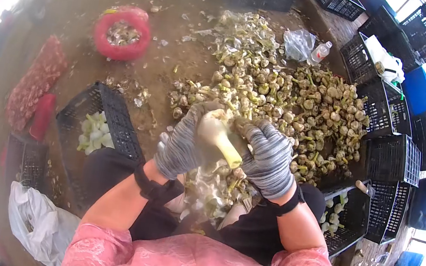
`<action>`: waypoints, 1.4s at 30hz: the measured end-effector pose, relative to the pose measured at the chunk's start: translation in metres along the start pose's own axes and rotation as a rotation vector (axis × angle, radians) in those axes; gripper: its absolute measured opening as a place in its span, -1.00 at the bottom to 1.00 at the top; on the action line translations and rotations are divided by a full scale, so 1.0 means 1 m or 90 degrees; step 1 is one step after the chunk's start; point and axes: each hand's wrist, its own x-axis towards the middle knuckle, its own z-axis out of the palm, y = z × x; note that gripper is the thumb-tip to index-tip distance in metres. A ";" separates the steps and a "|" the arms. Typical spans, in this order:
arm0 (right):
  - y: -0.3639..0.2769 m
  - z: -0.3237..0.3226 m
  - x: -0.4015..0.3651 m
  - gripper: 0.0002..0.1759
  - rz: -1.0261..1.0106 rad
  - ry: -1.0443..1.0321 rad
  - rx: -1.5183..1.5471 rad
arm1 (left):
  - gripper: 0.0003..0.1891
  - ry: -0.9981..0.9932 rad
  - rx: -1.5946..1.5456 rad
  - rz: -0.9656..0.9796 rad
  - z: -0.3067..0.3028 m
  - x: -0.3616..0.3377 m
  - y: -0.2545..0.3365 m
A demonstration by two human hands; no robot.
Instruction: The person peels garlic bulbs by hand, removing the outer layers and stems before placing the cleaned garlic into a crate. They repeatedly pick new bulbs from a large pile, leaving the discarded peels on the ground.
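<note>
Head view showed a garlic bulb [217,132] with a pale cut stalk held at the centre of the frame, above the person's lap. The left hand [181,147], in a striped grey glove, was closed around the bulb's left side. The gloved right hand [271,159] gripped its right side, by the stalk. Loose peelings [212,191] lay just below, on the lap. A big heap of unpeeled garlic [307,103] spread beyond the hands, toward the upper right. A black crate [116,109] at left centre held peeled white bulbs [94,134]. A red mesh ring [122,35] sat at upper left.
</note>
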 end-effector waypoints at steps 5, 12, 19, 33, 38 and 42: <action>-0.008 -0.003 0.000 -0.76 -0.012 -0.082 -0.116 | -0.12 -0.046 0.253 0.075 0.001 0.001 0.004; 0.018 -0.001 0.010 -0.95 0.019 0.091 0.017 | -0.24 -0.111 -0.033 0.044 0.003 -0.002 0.016; 0.011 -0.026 0.008 -0.67 0.472 -0.199 0.711 | -0.41 -0.276 -0.284 -0.080 -0.005 0.003 0.028; -0.006 0.001 0.001 -0.89 0.390 -0.042 0.674 | -0.51 -0.067 -0.135 -0.018 -0.017 0.012 -0.026; 0.010 0.000 -0.001 -0.61 0.541 -0.002 0.854 | -0.55 -0.218 -0.139 -0.022 -0.010 0.011 0.015; 0.001 0.001 -0.002 -0.52 0.416 -0.106 0.846 | -0.28 -0.137 -0.053 0.111 -0.013 0.004 0.011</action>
